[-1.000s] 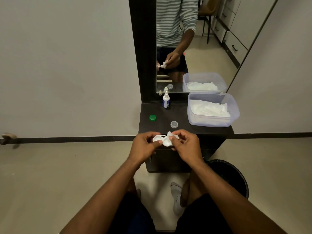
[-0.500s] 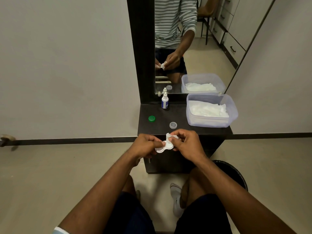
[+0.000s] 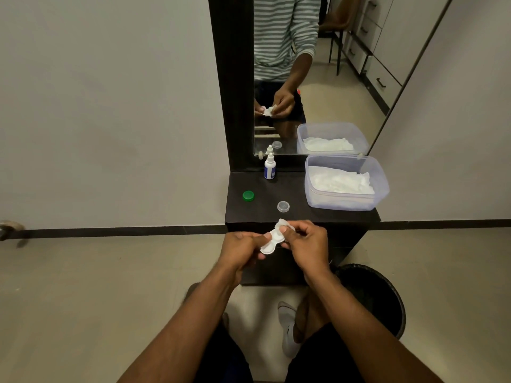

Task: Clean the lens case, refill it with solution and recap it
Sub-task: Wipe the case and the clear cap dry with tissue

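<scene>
We've got the case (image 3: 272, 241) up in the air just near of the bench (image 3: 298, 214) edge. Left hand (image 3: 240, 251) pinches its near-left end to steady it, while the right hand (image 3: 305, 244) fingers clamp a tissue (image 3: 282, 224) into the far well, probably wiping it. Long axis runs near-left to far-right, wells facing up. Both caps (image 3: 283, 206) sit off on the bench.

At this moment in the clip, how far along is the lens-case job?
Done: both caps are off, the green cap and clear cap lying on the vanity top. In hand: left hand holds the lens case while right hand wipes it with tissue. Left: refilling from the solution bottle, recapping.
</scene>
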